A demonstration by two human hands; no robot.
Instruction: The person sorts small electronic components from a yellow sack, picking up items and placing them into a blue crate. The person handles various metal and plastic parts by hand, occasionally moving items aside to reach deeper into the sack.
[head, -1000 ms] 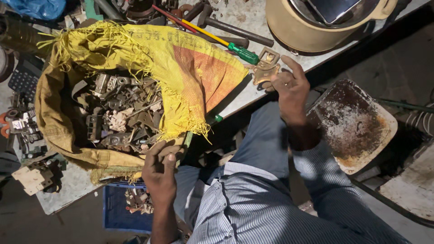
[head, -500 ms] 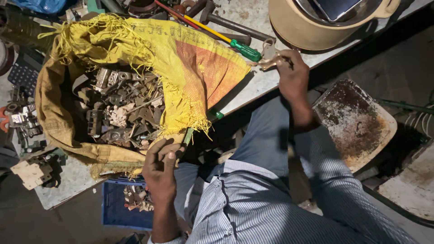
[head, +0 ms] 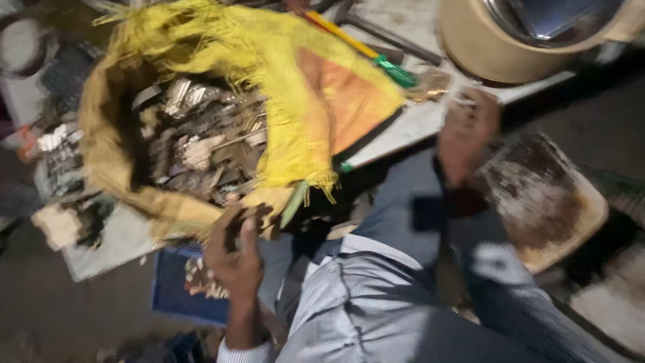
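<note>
Since a second ago the right hand (head: 468,131) has lifted its small brass part (head: 430,85) to the bench edge at two o'clock, fingers pinched on it, while the left hand (head: 235,252) still grips the yellow sack (head: 295,81) rim at seven o'clock.

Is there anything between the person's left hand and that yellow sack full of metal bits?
Nothing visible. The left hand is already at the near edge of the yellow sack, with no object between them. The picture is too blurred to tell whether the fingers grip the cloth. The metal scrap lies inside, just beyond.
</note>
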